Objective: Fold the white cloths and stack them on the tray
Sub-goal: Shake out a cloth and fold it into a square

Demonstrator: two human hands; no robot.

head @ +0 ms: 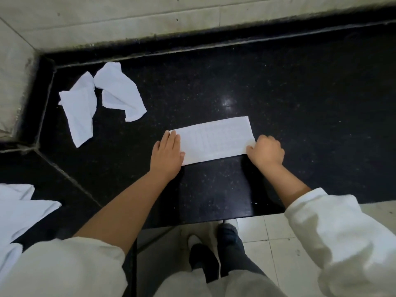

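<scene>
A kitchen-like workroom: black stone counter (278, 86), tiled wall (128, 16), tiled floor (267, 236)

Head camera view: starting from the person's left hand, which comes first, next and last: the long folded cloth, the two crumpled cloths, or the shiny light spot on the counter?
From the left hand:
1. Folded cloth, under its fingers, to the right.
2. Light spot, beyond the folded cloth, right.
3. Crumpled cloths, far left by the corner; almost as near, so a close call.

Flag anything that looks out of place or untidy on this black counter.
Two crumpled white cloths lie unfolded near the counter's back left corner. The folded cloth between the hands sits flat and neat. No tray is visible.
</scene>
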